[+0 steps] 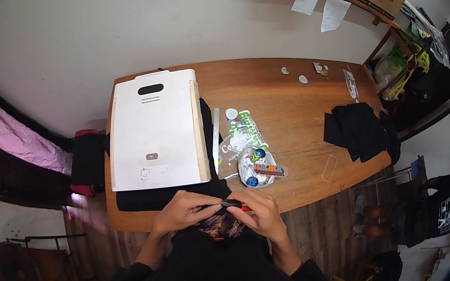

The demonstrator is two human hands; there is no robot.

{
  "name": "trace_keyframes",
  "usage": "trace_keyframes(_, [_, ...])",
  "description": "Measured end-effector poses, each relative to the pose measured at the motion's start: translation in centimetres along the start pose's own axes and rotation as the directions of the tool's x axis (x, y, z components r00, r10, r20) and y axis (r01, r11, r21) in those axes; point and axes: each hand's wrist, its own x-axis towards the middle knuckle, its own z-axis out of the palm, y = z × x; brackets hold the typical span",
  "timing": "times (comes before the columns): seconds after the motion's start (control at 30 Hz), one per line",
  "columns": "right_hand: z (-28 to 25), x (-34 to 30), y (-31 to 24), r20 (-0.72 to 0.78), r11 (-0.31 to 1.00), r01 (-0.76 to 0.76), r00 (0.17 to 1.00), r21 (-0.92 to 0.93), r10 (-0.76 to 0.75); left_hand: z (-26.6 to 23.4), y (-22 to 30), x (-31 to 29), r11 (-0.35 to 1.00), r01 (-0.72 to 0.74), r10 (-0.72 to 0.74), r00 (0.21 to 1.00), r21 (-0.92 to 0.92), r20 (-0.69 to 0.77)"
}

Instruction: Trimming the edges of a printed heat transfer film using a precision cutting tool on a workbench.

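My left hand (185,208) and my right hand (261,213) meet at the near edge of a brown wooden table (296,122). Together they pinch a small dark object with a red tip (236,205), thin like a pen or marker. Just below the hands lies black fabric with an orange print (221,229). A large white board with a black handle slot (152,127) rests on black cloth directly beyond my left hand.
Beyond my right hand lie clear plastic bags of colourful small items (256,165), a green-and-white packet (243,131) and a ruler (215,133). A black garment pile (361,131) sits at the table's right end. A person in black (433,213) sits at right.
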Motion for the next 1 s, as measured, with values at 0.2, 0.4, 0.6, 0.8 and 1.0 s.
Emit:
trace_keyframes(0.2, [0.1, 0.0, 0.0, -0.019, 1.0, 0.022, 1.0, 0.015, -0.021, -0.1, 0.5, 0.1, 1.0, 0.003, -0.003, 1.0, 0.027, -0.003])
trace_keyframes(0.4, [0.1, 0.2, -0.2, 0.002, 1.0, 0.003, 1.0, 0.014, -0.003, -0.1, 0.8, 0.3, 1.0, 0.009, -0.01, 1.0, 0.024, 0.025])
trace_keyframes(0.6, [0.1, 0.3, -0.2, -0.019, 1.0, 0.011, 1.0, 0.022, -0.011, -0.1, 0.8, 0.2, 0.999, 0.024, -0.024, 0.999, 0.024, 0.024])
trace_keyframes(0.8, [0.2, 0.2, -0.1, -0.015, 0.999, 0.026, 1.0, 0.04, -0.025, 0.4, 0.7, 0.2, 1.0, 0.009, -0.009, 1.0, 0.003, 0.006])
trace_keyframes(1.0, [-0.9, -0.1, 0.2, 0.024, 0.999, -0.022, 1.0, 0.045, 0.021, 0.0, 0.7, 0.3, 1.0, 0.017, -0.018, 1.0, 0.019, 0.012])
